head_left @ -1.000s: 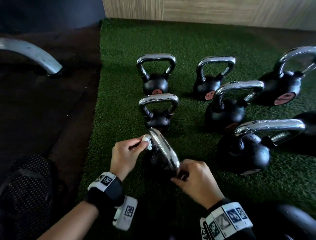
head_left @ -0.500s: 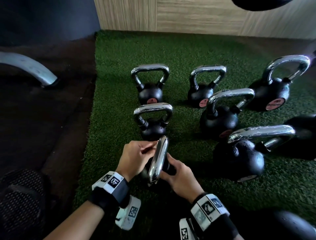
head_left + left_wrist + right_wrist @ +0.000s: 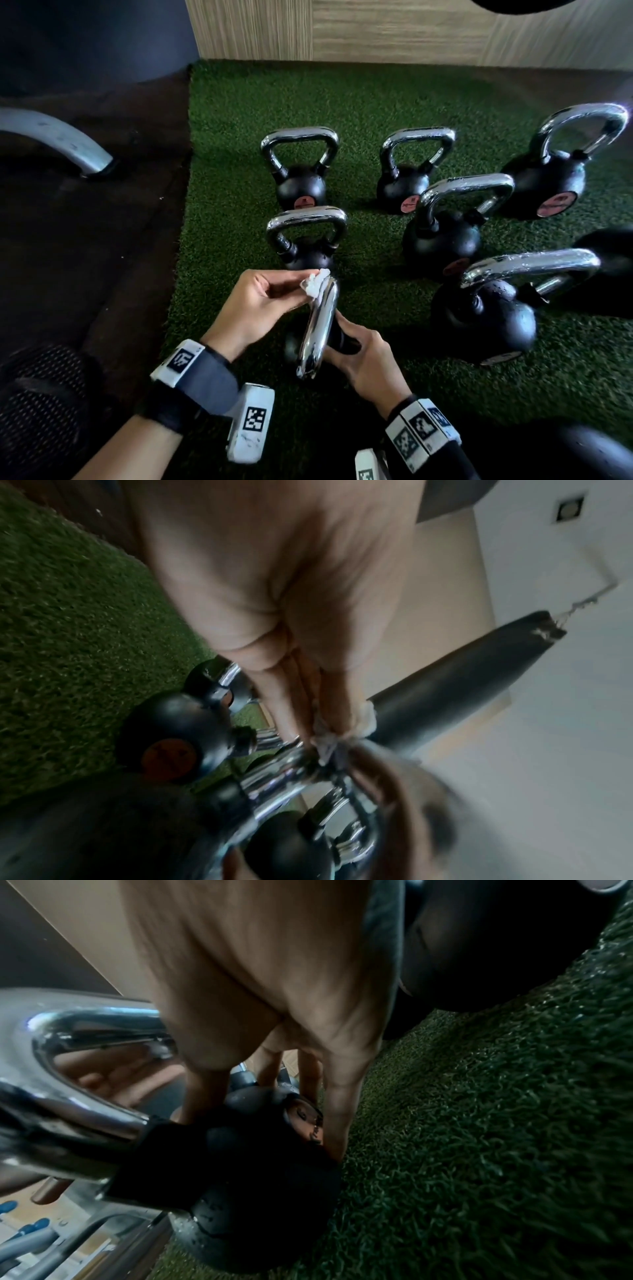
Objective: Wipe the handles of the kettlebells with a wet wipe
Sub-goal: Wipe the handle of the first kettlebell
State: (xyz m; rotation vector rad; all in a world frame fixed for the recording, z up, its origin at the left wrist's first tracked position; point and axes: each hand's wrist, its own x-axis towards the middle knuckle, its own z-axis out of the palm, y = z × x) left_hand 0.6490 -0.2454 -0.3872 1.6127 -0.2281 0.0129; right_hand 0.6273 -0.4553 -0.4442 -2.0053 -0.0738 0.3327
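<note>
Nearest the wearer, a dark mesh shoe (image 3: 37, 404) is seen at lower left on the dark floor mat (image 3: 85, 257), and a rounded black object (image 3: 589, 452) is cut off at lower right. Green turf (image 3: 239, 144) lies under all the kettlebells.

The nearest kettlebell (image 3: 339, 342) is turned so that its chrome handle (image 3: 317, 329) is presented edge-on to the head camera. Its black body is held by the right hand (image 3: 363, 359); in the right wrist view the fingers (image 3: 337, 1118) are seen reaching down around the ball to the turf, with the handle passing close on the left. A crumpled white wet wipe (image 3: 313, 284) is pinched in the left hand (image 3: 260, 305), fingers and thumb drawn narrowly together, and is pressed against the far top end of the handle. The contact is confirmed in the left wrist view, though that frame is blurred.

Directly beyond the wipe, a second kettlebell (image 3: 308, 240) stands upright, just beside the held one. To the right, a larger kettlebell (image 3: 493, 308) stands near, with another (image 3: 445, 233) behind it. In the far row three more are noted: left (image 3: 299, 171), centre (image 3: 407, 174) and a large one at right (image 3: 555, 171). A grey curved metal leg (image 3: 58, 140) rests on the mat at far left, well apart. A wood-grain panel (image 3: 376, 31) closes off the far edge.
</note>
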